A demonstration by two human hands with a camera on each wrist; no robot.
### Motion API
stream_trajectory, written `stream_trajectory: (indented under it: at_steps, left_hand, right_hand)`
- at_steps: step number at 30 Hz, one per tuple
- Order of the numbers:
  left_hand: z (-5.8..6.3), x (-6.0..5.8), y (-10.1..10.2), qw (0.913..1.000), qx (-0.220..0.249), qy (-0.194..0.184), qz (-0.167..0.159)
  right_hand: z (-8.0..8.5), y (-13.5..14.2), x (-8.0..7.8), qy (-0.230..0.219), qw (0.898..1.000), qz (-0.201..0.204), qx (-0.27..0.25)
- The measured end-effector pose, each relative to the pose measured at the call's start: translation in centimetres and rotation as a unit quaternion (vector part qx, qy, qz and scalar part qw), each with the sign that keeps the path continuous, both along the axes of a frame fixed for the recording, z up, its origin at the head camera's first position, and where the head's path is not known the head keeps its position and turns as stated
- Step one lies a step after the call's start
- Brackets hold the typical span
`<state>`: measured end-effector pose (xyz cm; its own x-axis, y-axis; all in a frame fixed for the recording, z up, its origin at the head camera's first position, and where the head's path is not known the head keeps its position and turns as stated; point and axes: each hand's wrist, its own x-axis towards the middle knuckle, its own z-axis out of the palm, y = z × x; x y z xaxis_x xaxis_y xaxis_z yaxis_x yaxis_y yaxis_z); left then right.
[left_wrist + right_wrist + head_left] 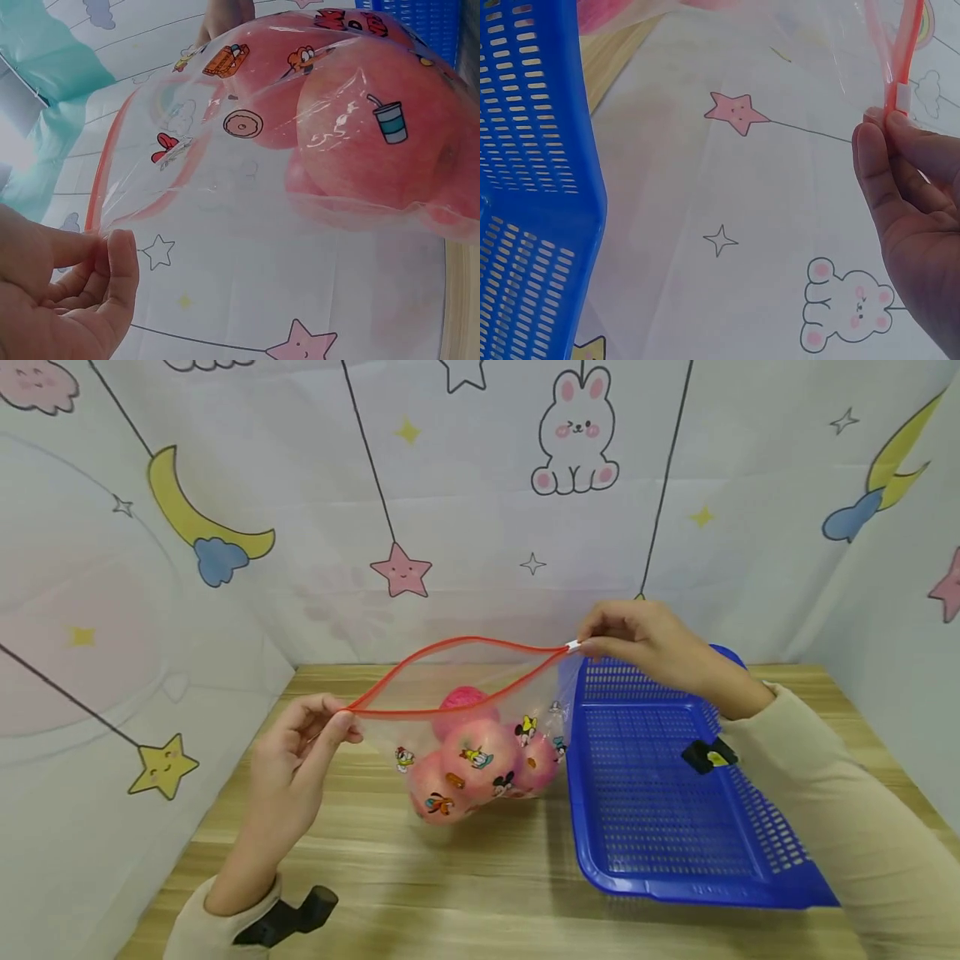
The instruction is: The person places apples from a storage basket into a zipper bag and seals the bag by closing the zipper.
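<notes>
Mid-frame, fruit [480, 739] sat inside the bag [527, 727], its red zip [472, 639] gaping, not yet sealed. The left hand [292, 768] pinched one end, the right hand [651, 642] the slider [573, 646] end.

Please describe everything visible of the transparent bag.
The transparent bag looks like thin plastic with cartoon prints. Its red zip rim gapes open, white slider at right. Round pinkish things, apparently fruit, lie inside. The left grip pinches one end, the right grip the slider end. It is mouth-up beside a blue basket.
</notes>
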<state>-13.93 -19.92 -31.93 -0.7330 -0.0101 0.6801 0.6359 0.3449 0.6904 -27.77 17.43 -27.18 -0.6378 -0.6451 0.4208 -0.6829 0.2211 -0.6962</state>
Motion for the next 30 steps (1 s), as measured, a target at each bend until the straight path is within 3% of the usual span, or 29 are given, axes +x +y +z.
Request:
stream_trajectory:
  at_steps: [13, 24, 30]
  left_hand:
    - [-0.4, -0.3, -1.1, 0.9972, 0.049, -0.031, -0.047]
    - [-0.8, -0.5, -1.8, 0.9976, 0.003, -0.068, 0.014]
    - [-1.2, -0.8, -2.1, 0.9965, -0.006, -0.078, 0.027]
  right_hand:
    - [0.2, 0.6, 0.1, 0.023, 0.999, 0.02, -0.007]
    - [-0.8, -0.9, 0.5, -0.027, 0.999, 0.009, -0.024]
    - [-1.3, -1.7, 0.7, -0.036, 0.999, 0.005, -0.029]
